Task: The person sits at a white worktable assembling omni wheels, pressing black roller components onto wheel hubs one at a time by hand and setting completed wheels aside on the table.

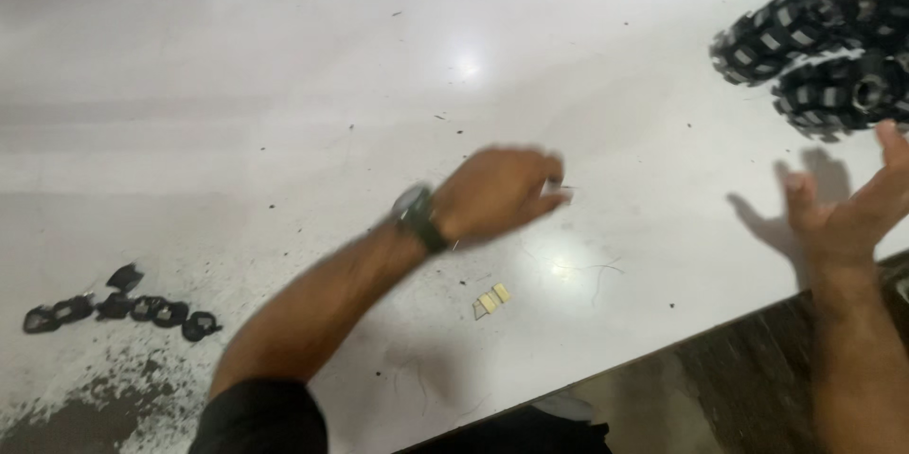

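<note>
1. Left hand [497,194], fingers curled together near table centre, blurred; can't tell if it pinches anything.
2. Right hand [843,213], fingers apart, holds nothing, raised below the black ring pile [824,47] at 2 o'clock.
3. Small tan pieces [490,302] lie just under the left wrist; black clips [123,307] in a row at 8 o'clock, apart, prob. sorted.

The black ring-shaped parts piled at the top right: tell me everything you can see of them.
The black ring-shaped parts lie heaped in two stacked rows at the far right of the white table. They look like dark plastic or rubber with pale rectangular insets around their rims. Motion blur hides finer detail. Nothing touches them; the open right hand hovers just below.
</note>
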Motion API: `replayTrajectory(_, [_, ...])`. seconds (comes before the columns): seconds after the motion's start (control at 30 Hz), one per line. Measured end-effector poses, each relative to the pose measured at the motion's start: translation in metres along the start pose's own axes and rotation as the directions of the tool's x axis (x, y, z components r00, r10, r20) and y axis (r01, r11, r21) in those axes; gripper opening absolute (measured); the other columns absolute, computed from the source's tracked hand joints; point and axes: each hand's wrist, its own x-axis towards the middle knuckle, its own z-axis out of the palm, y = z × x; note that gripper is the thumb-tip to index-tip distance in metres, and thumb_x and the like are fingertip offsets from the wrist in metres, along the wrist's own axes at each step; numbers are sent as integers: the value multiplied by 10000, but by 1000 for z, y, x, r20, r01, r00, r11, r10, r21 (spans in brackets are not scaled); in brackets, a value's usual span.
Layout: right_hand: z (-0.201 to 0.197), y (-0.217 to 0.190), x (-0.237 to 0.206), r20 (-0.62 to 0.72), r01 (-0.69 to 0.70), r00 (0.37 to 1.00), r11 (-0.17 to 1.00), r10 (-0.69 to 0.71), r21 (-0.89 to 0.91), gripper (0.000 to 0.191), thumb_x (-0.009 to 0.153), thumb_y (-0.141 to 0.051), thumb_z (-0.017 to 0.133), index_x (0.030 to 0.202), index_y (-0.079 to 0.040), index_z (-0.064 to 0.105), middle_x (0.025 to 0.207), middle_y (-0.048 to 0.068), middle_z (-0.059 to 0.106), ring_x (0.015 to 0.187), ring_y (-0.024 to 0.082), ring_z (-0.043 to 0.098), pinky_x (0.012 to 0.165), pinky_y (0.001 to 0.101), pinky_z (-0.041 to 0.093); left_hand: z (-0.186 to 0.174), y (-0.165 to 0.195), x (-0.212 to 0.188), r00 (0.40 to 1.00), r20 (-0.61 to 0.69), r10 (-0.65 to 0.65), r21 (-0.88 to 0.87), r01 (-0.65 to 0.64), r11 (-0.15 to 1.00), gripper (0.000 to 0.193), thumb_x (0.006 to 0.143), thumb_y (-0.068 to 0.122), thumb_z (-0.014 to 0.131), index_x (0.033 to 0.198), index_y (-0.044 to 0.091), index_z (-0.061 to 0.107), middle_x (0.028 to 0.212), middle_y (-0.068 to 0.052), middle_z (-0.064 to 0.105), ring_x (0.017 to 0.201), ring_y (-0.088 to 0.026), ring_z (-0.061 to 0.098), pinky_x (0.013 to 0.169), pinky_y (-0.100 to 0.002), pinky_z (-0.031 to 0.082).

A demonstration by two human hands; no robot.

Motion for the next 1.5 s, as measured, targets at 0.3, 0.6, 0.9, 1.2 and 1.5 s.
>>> replayTrajectory(0.3, [39,-206,-35,747,60,653,992,-123,111,1114,847,-714,484,1576,50,130,1636,329,112,1538,471,80,1191,655,109,96,1,-141,980,-200,-16,-20,12,1000,300,900,277,684,1099,55,654,1006,-115,663,879,-277,670,693,-437,559])
replayTrajectory(0.6, [89,-330,68,686,64,688,962,-236,267,1023,954,-692,452,1598,75,244,1661,312,242,1574,467,159,1269,584,146,104,-23,-211,927,-322,-191,-175,140,975,186,801,247,712,869,102,618,829,-57,654,714,-220,626,625,-415,507])
replayTrajectory(0.9, [80,-523,32,727,233,265,774,-633,589,1080,899,-816,276,1624,-46,57,1704,200,-24,1576,337,-41,1255,499,-11,131,22,-553,178,-809,-560,-565,29,825,91,933,7,661,976,54,597,943,5,588,767,-44,456,665,-208,397])
replayTrajectory(1.2, [20,-579,-112,193,68,109,201,-975,977,1045,941,-800,276,1616,-4,233,1700,256,156,1599,372,114,1278,535,117,182,71,-586,208,-721,-661,-693,-204,692,112,935,-32,678,981,34,600,980,-44,617,748,-42,487,628,-187,396])
replayTrajectory(1.5, [71,-304,-51,590,252,723,933,-358,257,580,1130,-375,533,1506,63,485,1598,316,337,1503,467,308,1233,618,258,199,66,-611,-14,-728,-685,-662,-245,709,119,964,-22,677,1037,26,596,992,-55,645,805,-70,576,708,-199,464])
